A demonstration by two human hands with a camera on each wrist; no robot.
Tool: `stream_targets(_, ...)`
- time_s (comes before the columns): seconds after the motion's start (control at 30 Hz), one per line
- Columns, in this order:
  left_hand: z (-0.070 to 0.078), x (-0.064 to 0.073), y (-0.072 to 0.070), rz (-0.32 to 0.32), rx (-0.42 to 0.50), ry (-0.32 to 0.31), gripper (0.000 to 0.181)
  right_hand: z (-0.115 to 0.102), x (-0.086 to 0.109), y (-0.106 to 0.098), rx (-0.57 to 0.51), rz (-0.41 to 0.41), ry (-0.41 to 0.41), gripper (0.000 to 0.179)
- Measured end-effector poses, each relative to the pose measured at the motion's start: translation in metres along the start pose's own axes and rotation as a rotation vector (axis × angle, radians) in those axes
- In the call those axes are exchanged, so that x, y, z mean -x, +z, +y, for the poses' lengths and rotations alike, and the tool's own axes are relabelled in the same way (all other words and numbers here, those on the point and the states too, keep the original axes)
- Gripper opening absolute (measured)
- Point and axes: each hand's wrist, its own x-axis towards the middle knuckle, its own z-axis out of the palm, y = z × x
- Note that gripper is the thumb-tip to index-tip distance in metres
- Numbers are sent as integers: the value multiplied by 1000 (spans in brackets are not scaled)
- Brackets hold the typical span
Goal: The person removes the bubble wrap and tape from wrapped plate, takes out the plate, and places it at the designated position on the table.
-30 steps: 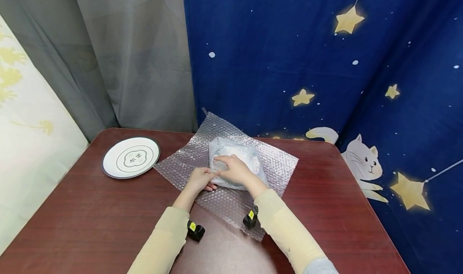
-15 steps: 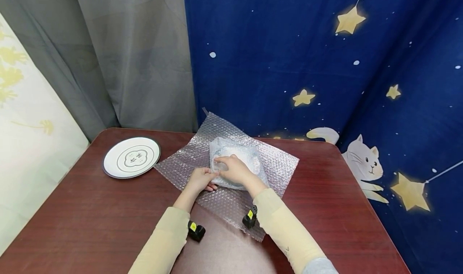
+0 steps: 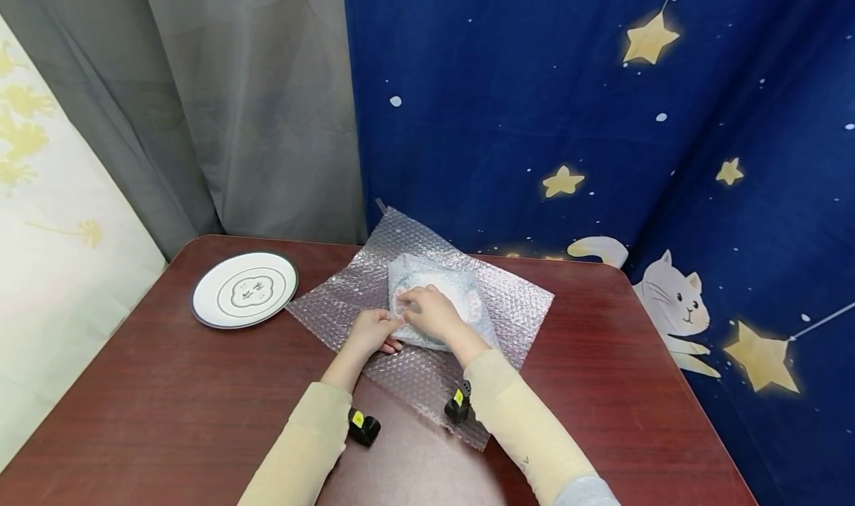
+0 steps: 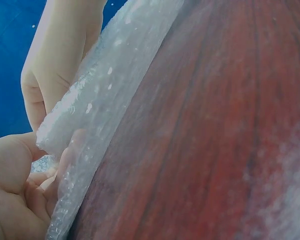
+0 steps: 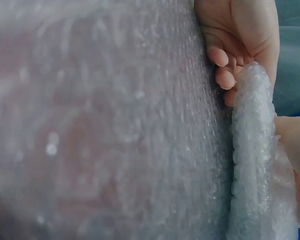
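Note:
A package in bubble wrap [image 3: 446,277] lies on a larger bubble wrap sheet [image 3: 510,298] toward the back middle of the table. Something white and round shows faintly through its layers. My left hand [image 3: 367,331] pinches the package's near left corner, thumb on top and fingers underneath. In the left wrist view, fingertips of the left hand [image 4: 15,182] show through the wrap edge [image 4: 110,75]. My right hand [image 3: 436,314] rests on the package's top, with bent index finger and thumb apart at its left side. The right wrist view shows the package edge-on [image 5: 252,165].
A white plate [image 3: 223,280] with a dark rim stands to the left on the dark red table [image 3: 187,402]. The sheet reaches the table's far edge, with a strip of tape [image 3: 381,205] at its far corner. Grey and blue curtains [image 3: 467,120] hang behind.
My right hand's index finger has bent and drawn in slightly on top of the package. The left hand keeps its hold, and the package and plate stay put.

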Motion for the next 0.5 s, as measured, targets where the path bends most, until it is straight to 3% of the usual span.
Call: stream_targets(0.5, 2, 2, 0, 0, 7, 4, 18, 0, -2, 6, 18, 66, -6, 22)
